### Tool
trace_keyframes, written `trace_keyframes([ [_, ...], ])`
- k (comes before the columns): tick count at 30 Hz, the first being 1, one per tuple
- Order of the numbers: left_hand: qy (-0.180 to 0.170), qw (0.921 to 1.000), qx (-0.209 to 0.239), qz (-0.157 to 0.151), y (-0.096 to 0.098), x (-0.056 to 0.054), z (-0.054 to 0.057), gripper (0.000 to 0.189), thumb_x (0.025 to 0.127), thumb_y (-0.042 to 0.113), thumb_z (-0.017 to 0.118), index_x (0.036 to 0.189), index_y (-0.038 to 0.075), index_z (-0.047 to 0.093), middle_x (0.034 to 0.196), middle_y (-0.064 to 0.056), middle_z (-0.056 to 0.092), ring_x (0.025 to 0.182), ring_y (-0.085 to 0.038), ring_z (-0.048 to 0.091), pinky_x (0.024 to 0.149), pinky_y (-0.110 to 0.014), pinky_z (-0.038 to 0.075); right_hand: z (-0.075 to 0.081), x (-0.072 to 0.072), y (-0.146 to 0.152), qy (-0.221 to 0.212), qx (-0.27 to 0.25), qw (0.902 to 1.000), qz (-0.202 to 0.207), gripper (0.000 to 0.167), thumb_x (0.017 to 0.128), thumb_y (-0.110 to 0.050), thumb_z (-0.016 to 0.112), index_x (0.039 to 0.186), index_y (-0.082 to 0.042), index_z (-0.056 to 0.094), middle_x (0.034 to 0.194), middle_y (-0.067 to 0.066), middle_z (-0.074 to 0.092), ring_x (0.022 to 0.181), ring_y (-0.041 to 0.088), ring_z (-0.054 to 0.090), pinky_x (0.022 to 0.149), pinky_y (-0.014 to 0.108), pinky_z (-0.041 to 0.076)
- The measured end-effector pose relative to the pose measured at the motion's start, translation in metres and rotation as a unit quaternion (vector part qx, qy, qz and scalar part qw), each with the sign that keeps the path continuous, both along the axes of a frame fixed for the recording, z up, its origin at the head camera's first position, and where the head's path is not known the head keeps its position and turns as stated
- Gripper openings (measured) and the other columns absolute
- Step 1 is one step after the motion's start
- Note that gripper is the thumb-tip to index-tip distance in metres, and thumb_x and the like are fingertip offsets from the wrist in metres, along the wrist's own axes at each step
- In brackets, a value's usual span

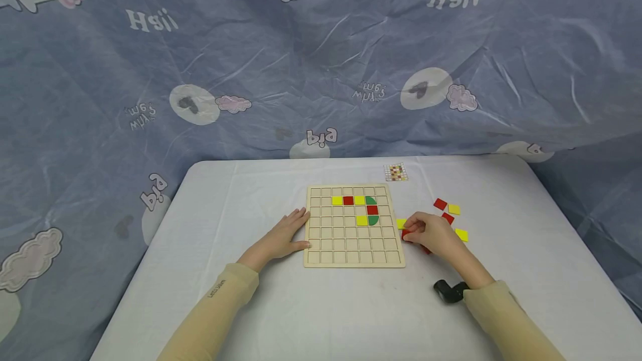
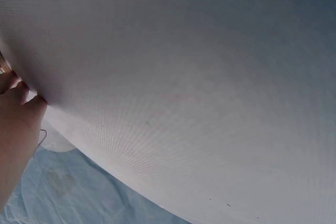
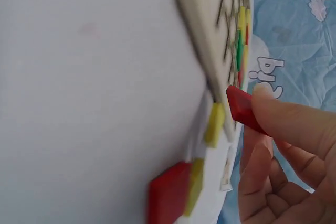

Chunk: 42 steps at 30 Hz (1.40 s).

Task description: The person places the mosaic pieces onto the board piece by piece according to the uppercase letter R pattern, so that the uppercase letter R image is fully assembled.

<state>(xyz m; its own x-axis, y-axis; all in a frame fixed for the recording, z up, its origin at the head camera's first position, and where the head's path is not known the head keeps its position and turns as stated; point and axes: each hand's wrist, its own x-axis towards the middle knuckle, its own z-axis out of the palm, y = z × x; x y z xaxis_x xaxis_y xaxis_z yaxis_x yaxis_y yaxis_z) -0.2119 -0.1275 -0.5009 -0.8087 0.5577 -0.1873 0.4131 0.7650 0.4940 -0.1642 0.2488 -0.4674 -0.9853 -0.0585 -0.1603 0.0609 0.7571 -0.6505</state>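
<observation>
A wooden grid board (image 1: 331, 241) lies flat on the table. Set in its upper rows are red and yellow squares and two green rounded pieces (image 1: 373, 220). My left hand (image 1: 281, 237) rests at the board's left edge, fingers extended and touching it; only part of that hand shows in the left wrist view. Just past the board's right edge, my right hand (image 1: 435, 234) pinches a red square tile (image 3: 243, 109) between thumb and fingers, raised off the table in the right wrist view. Beside it lies a yellow tile (image 1: 400, 223). Another red tile (image 1: 426, 250) is partly hidden under the hand.
Loose red tiles (image 1: 440, 204) and yellow tiles (image 1: 461, 234) are scattered right of the right hand. A small printed pattern card (image 1: 396, 172) lies behind the board. A black object (image 1: 448, 291) sits by the right sleeve. Patterned blue cloth (image 1: 301, 60) hangs behind the table.
</observation>
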Motion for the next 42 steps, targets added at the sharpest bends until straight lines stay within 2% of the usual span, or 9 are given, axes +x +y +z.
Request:
trace_keyframes([
  [8,0.002,1.0,0.003,0.0,0.0,-0.001,-0.001,0.082,0.094,0.04,0.065,0.157,0.008,0.024,0.165,-0.011,0.016,0.154,-0.029,0.01,0.126,-0.048,0.012,0.011,-0.021,-0.027,0.032,-0.048,0.9983,0.004,0.016,0.083,-0.014,0.079,0.095,-0.007,0.07,0.084,0.004,0.07,0.074,0.013,0.063,0.067,0.022,0.053],
  [13,0.002,1.0,-0.001,-0.001,-0.001,0.0,-0.002,0.083,0.093,0.042,0.065,0.157,0.009,0.023,0.166,-0.011,0.016,0.154,-0.029,0.01,0.126,-0.048,0.012,0.009,-0.033,-0.05,0.032,-0.081,0.9962,0.009,0.017,0.085,-0.013,0.077,0.098,-0.006,0.071,0.089,0.007,0.072,0.077,0.016,0.067,0.068,0.024,0.055],
  [18,0.003,1.0,-0.003,-0.001,-0.001,0.0,-0.002,0.083,0.093,0.043,0.064,0.157,0.009,0.023,0.166,-0.01,0.015,0.154,-0.028,0.009,0.126,-0.048,0.011,0.003,-0.043,-0.069,0.036,-0.09,0.9948,0.031,0.015,0.087,-0.015,0.075,0.101,-0.009,0.073,0.092,0.005,0.073,0.081,0.019,0.068,0.072,0.029,0.056],
  [28,0.006,1.0,-0.005,-0.002,-0.001,-0.002,-0.004,0.083,0.093,0.044,0.064,0.157,0.01,0.023,0.166,-0.01,0.014,0.154,-0.028,0.009,0.126,-0.047,0.011,-0.011,-0.057,-0.097,0.052,-0.043,0.995,0.073,0.01,0.088,-0.012,0.074,0.097,-0.011,0.077,0.09,0.003,0.074,0.078,0.013,0.063,0.074,0.03,0.054],
  [37,0.012,0.9999,0.001,-0.005,-0.001,-0.002,-0.003,0.082,0.094,0.042,0.064,0.157,0.008,0.025,0.165,-0.012,0.017,0.154,-0.03,0.011,0.126,-0.049,0.012,-0.011,-0.059,-0.107,0.053,0.008,0.9953,0.081,0.011,0.088,-0.008,0.073,0.097,-0.009,0.078,0.094,0.006,0.069,0.087,0.019,0.062,0.078,0.034,0.054],
  [42,0.01,0.9999,-0.005,-0.004,-0.001,-0.002,-0.003,0.082,0.094,0.043,0.063,0.157,0.008,0.023,0.165,-0.012,0.016,0.154,-0.03,0.01,0.126,-0.048,0.012,-0.012,-0.057,-0.107,0.049,0.016,0.9953,0.082,0.013,0.087,-0.009,0.074,0.099,-0.009,0.079,0.096,0.006,0.067,0.089,0.02,0.06,0.079,0.034,0.053],
])
